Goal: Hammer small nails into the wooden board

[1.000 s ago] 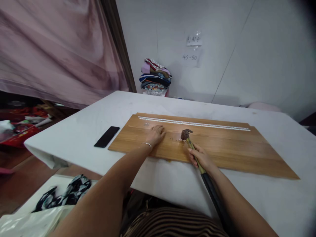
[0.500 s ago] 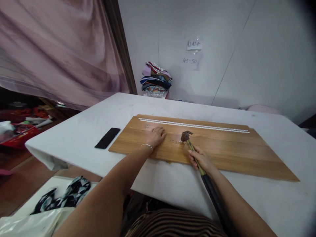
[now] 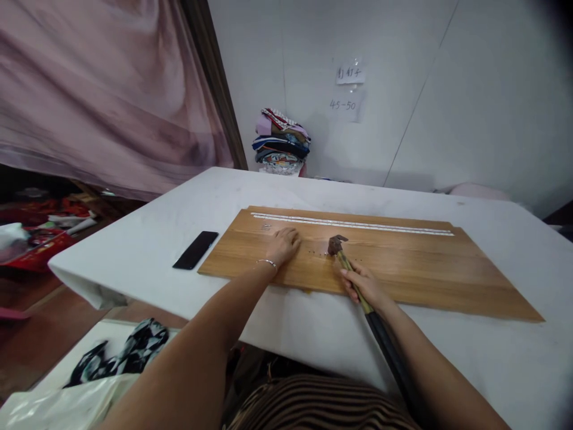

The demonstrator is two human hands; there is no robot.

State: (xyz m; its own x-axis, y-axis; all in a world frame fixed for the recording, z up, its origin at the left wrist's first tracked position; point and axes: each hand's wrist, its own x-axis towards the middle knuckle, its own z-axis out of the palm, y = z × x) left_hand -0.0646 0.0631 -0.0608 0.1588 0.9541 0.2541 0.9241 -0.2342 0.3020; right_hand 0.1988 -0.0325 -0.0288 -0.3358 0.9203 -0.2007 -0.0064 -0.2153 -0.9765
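Note:
My right hand (image 3: 362,282) is wrapped round the upper handle of a claw hammer (image 3: 353,285), whose rusty head is low over a wooden board (image 3: 416,263). Whether the head touches the board I cannot tell. My left hand (image 3: 283,245) lies flat on the board, left of the hammer head, with a bracelet at the wrist. A row of small dark dots (image 3: 316,253), nail heads or holes, runs along the board between my hands. Beyond my left hand lies a little cluster of nails (image 3: 267,226).
Two pale strips (image 3: 353,225) run along the board's far side. A black phone (image 3: 196,250) lies left of the board on the white-covered table (image 3: 134,239). Folded clothes (image 3: 282,143) are stacked by the wall. A pink curtain (image 3: 111,89) hangs at the left.
The view has shifted slightly. The hammer head and both hands stay in nearly the same places over the board.

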